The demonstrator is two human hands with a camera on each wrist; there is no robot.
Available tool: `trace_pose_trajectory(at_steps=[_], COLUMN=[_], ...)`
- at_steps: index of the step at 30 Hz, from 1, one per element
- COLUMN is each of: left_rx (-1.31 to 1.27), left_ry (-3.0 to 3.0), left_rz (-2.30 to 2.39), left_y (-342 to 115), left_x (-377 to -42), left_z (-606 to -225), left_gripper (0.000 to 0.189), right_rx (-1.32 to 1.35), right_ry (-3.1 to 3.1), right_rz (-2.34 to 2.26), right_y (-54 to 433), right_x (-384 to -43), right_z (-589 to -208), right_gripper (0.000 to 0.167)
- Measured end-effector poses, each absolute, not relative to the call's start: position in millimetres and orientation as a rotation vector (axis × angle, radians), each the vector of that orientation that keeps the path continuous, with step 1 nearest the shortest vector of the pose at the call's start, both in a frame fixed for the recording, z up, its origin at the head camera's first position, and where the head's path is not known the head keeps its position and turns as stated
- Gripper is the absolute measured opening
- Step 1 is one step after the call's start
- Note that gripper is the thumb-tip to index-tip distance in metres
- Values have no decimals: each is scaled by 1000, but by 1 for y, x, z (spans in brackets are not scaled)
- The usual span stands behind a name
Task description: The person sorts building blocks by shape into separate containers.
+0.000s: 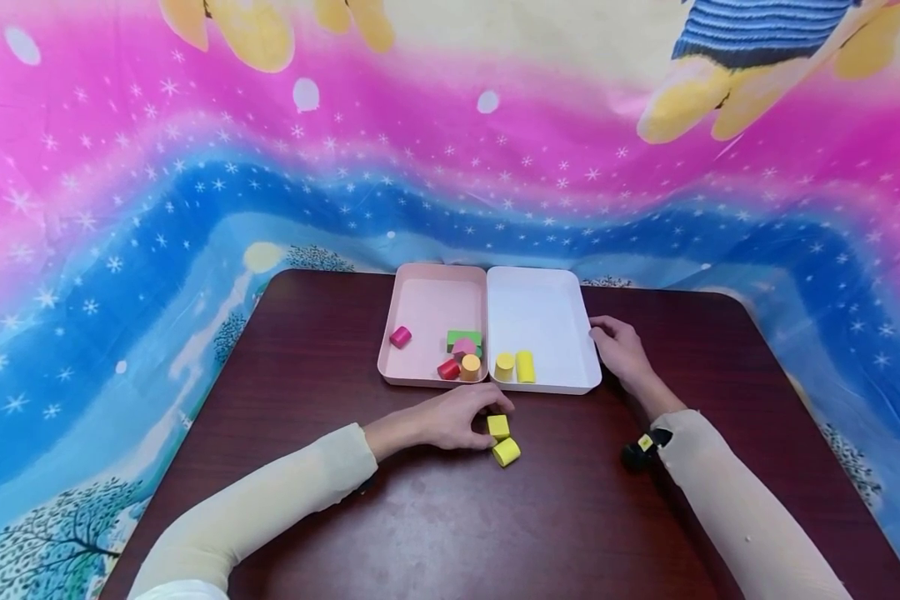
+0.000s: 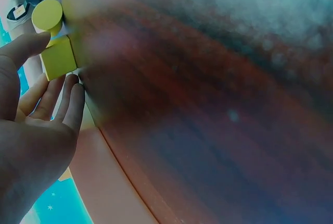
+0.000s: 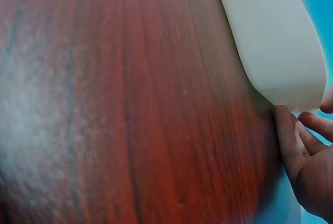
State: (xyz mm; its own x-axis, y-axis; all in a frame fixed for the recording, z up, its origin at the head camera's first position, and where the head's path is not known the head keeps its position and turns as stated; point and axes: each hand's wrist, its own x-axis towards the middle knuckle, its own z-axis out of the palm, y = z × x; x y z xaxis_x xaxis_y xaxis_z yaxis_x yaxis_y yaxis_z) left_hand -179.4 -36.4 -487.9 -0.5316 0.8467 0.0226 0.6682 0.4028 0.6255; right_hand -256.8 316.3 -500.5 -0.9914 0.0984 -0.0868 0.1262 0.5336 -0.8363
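My left hand [image 1: 461, 417] is at the table in front of the trays, thumb and fingers around a yellow cube block [image 1: 498, 427]. In the left wrist view the thumb lies along one edge of this block and the fingertips are at the opposite edge. A short yellow cylinder [image 1: 506, 452] lies right beside the cube, nearer to me. My right hand [image 1: 624, 354] rests at the right side of the white tray [image 1: 543, 292], its fingertips touching the outer wall. Inside that tray, near the front, are an upright yellow cylinder [image 1: 504, 367] and a longer yellow block [image 1: 525, 367].
Left of the white tray stands a pink tray [image 1: 438, 292]. It holds a green block [image 1: 461, 337], a red cylinder [image 1: 448, 368], an orange cylinder [image 1: 470, 367], a magenta block [image 1: 401, 337] and a pink piece [image 1: 463, 347]. A patterned cloth [image 1: 420, 200] hangs behind the dark wooden table [image 1: 420, 517].
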Motion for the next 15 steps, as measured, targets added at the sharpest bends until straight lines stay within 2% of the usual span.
trace_pose_trajectory(at_steps=[15], left_rx=[1330], left_ry=[2396], left_rz=[791], left_y=[-36], left_x=[-180], left_z=[-490], left_gripper=[41], right_rx=[195], right_ry=[2732], right_rz=[-1477], right_y=[316], right_x=[-256], right_z=[-500], right_gripper=[48])
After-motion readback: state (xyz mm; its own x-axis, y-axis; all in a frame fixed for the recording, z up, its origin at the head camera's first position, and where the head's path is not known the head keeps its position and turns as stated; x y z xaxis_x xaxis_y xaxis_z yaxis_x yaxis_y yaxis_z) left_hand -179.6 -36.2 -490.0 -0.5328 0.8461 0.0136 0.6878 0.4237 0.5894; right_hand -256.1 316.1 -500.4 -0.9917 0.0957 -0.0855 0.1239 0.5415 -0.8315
